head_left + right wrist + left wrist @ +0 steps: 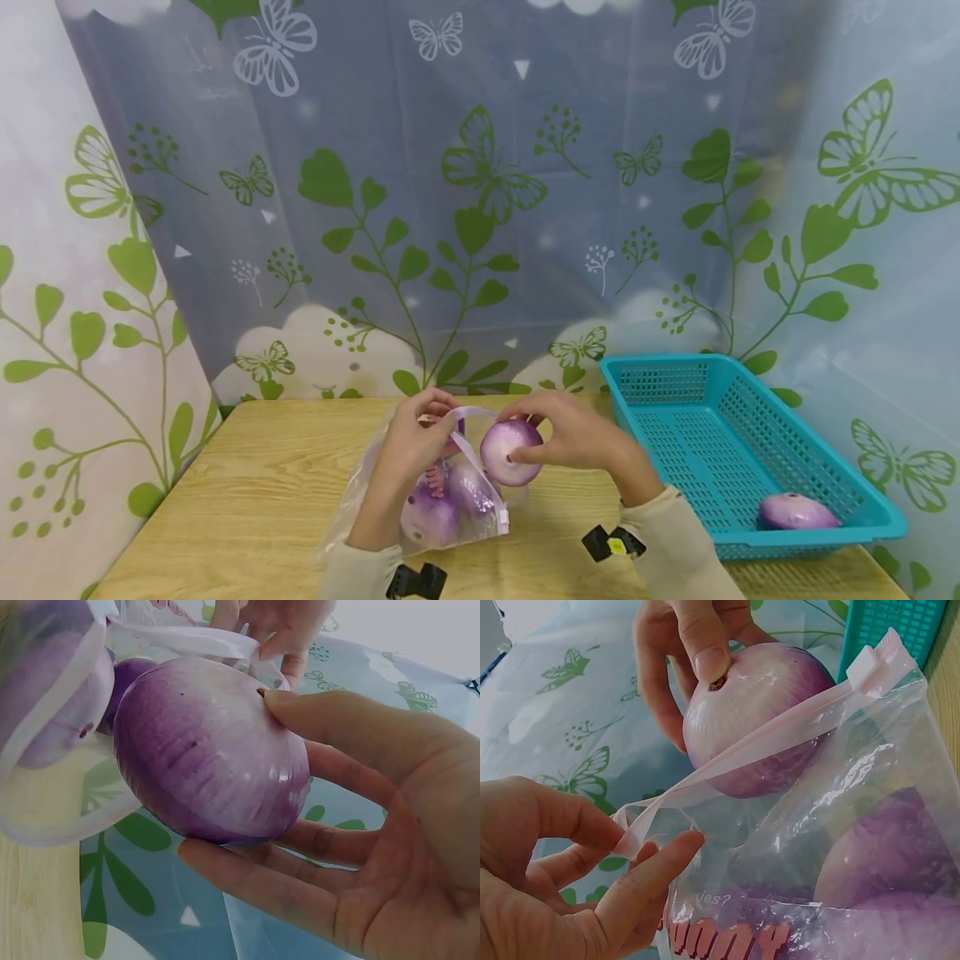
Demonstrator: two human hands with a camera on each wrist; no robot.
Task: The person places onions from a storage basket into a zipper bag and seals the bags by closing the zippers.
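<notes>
Between thumb and fingers my right hand (573, 433) holds a purple onion (512, 452) at the mouth of a clear zip bag (780, 832). In the left wrist view, the bag's pink rim crosses in front of this onion. My left hand (416, 442) pinches the bag's edge near one end of the rim, and the mouth gapes open. More purple onions (430, 515) lie inside the bag, which bears red printed letters (727, 941). A white slider (864, 667) sits at the rim's other end.
At the right stands a turquoise plastic basket (675, 433) with perforated walls. One purple onion (797, 512) lies in its near right corner. A wooden table (232, 483) carries the bag and basket. Behind hangs a cloth (570, 250) printed with butterflies and leaves.
</notes>
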